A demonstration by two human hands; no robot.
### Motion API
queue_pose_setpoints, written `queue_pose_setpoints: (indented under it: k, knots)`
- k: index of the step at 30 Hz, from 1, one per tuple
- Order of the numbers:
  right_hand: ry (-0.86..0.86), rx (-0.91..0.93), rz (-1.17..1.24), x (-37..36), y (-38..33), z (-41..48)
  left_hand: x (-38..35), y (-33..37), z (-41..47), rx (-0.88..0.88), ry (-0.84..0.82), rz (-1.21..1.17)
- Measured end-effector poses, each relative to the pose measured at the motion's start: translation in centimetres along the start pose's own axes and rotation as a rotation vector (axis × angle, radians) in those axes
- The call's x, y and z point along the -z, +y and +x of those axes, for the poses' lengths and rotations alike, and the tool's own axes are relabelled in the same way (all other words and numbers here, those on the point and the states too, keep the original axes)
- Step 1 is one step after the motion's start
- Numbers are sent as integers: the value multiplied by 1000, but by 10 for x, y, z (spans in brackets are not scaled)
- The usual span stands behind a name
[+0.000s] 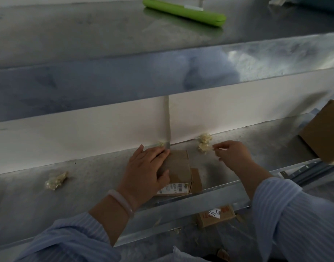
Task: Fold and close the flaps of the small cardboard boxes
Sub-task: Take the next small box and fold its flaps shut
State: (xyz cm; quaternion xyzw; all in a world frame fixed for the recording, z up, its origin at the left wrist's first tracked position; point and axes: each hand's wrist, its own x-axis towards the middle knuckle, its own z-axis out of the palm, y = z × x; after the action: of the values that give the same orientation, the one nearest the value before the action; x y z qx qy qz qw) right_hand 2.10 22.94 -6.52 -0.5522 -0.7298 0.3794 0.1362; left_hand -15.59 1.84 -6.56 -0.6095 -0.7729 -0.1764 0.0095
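— Where is the small cardboard box [181, 167] sitting?
— It is lying on the metal bench [86, 176], close to the front edge, with one flap [196, 180] sticking out to the right.
— And the left hand [147, 167]?
— It is pressing flat on the box top, fingers straight (a pale bracelet [122, 202] is circling the wrist).
— The right hand [232, 156]?
— It is hovering apart from the box, beside crumpled yellowish wads [205, 142], fingertips drawn together; whether they are pinching anything cannot be told.
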Motion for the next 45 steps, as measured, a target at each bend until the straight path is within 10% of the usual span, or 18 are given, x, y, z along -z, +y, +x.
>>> queue_pose_setpoints:
  k: [23, 38, 42, 45]
  knots:
    - [-15, 394, -115, -41, -73, -32, 23, -18, -19, 545, 160, -644]
    - [-152, 264, -99, -44, -73, -17, 29, -28, -25, 794, 126, -832]
    - [34, 572, -205, -40, -79, -54, 32, -33, -26, 827, 169, -890]
    - [-176, 830, -470, -46, -89, -89, 36, -33, -24, 857, 197, -971]
